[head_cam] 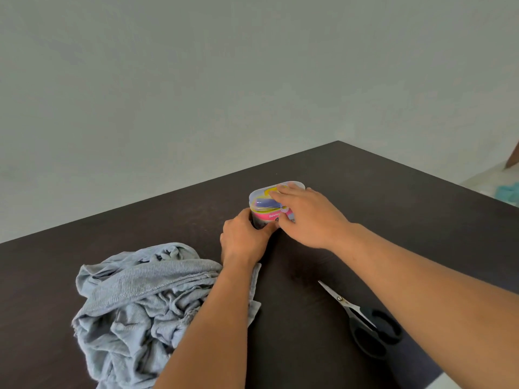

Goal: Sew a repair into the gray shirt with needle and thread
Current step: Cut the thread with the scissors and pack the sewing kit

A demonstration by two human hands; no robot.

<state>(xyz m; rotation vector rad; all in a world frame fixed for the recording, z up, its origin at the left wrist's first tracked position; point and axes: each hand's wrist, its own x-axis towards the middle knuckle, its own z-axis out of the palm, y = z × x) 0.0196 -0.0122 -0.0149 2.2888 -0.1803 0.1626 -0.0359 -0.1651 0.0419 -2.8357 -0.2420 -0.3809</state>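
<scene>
1. Gripping a clear plastic sewing box (273, 204), the left hand (244, 238) clasped its base while the right hand (310, 217) pressed its rounded lid.
2. Left of the box, the crumpled ribbed gray shirt (140, 304) lay on the dark worktop (365, 197).

Dark table (365, 197) bears gray shirt (140, 299), sewing kit box (269, 211), scissors (362, 318)

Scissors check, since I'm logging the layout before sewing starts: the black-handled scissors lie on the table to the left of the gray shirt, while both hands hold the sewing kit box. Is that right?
Not quite. The head view shows the scissors lying right of the gray shirt, under the right forearm. The rest holds: left hand and right hand both hold the sewing kit box.
</scene>
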